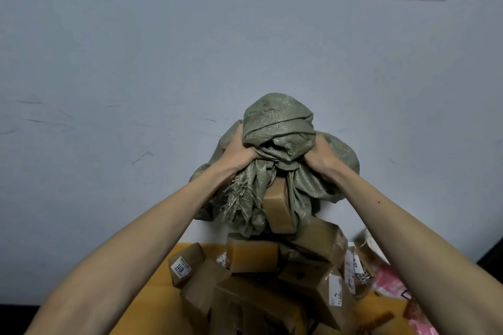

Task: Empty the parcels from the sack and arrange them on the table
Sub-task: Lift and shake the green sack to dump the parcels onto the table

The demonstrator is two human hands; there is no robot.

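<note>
The olive-green woven plastic sack (277,122) hangs upside down with its frayed mouth facing downward. A tan oblong cardboard parcel (279,207) juts from that mouth, long axis pointing down, directly beneath and between the hands. The left hand (239,152) and right hand (322,159) flank the sack, equally near, fingers clenched in bunched, crinkly weave. Under the sack, stiff brown taped boxes (253,253) are heaped on the yellow table (160,288).
</note>
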